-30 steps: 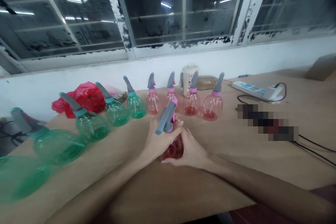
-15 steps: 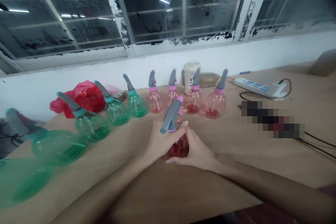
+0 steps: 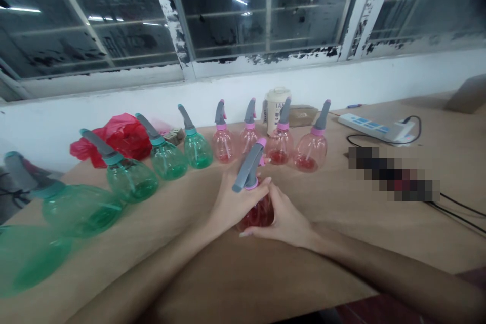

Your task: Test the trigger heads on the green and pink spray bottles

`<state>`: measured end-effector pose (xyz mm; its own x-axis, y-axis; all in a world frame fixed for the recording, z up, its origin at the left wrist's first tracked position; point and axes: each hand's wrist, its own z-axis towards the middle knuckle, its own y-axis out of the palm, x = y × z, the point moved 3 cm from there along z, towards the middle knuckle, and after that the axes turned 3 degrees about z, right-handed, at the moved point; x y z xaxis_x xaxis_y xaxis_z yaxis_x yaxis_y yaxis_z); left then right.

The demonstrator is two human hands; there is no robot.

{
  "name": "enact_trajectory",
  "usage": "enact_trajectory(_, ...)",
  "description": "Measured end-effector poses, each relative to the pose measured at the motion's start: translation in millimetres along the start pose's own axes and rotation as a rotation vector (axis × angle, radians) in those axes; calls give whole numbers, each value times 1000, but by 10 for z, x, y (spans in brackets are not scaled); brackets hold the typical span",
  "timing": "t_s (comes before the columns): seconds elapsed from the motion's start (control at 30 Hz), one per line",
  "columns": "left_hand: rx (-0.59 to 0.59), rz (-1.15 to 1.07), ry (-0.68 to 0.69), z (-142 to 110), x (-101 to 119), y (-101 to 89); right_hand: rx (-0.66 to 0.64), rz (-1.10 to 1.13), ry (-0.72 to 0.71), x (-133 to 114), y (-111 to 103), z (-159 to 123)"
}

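Note:
A red see-through spray bottle [image 3: 259, 213] with a grey and pink spray head [image 3: 248, 167] stands in front of me, held between both hands. My left hand [image 3: 232, 201] wraps around its neck and upper body from the left, thumb reaching across the front. Around the lower right side, my right hand [image 3: 286, 215] is closed on the same bottle, its thumb near the base. The far fingers of both hands are hidden behind the bottle. Just beyond it are several pink spray bottles, the nearest being a pink spray bottle [image 3: 280, 149].
Green spray bottles line the left side, including a green spray bottle [image 3: 132, 179]. Behind them lies a red plastic bag [image 3: 125, 136]. A paper cup [image 3: 273, 111] stands by the wall. To the right are a power strip [image 3: 374, 126] and a pixelated dark object [image 3: 391, 174] with cables.
The view has shifted very slightly, with the green bottles at the left appearing a little further left and higher. Both hands keep the same hold on the red spray bottle.

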<state>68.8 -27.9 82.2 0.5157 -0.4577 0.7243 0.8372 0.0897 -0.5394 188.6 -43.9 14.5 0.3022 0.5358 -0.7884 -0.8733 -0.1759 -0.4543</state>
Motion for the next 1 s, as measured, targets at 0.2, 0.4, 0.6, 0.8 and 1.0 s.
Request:
enact_trajectory(0.2, -6, 22, -30, -6, -52, 21, -1, 1, 20, 19, 1, -10)
enact_trajectory(0.4, 29, 45, -47, -15, 4, 23, 2, -1, 39, 4, -4, -18)
enact_trajectory(0.6, 25, 37, -35, -7, 34, 15, 5, -19, 28, -16, -11, -6)
enact_trajectory(0.8, 1, 50, -12, -14, -109, 30, -2, -40, 24, -15, -21, -2)
enact_trajectory(1.0, 32, 49, 2, -29, -136, 43, -8, -46, 32, -9, -16, -4)
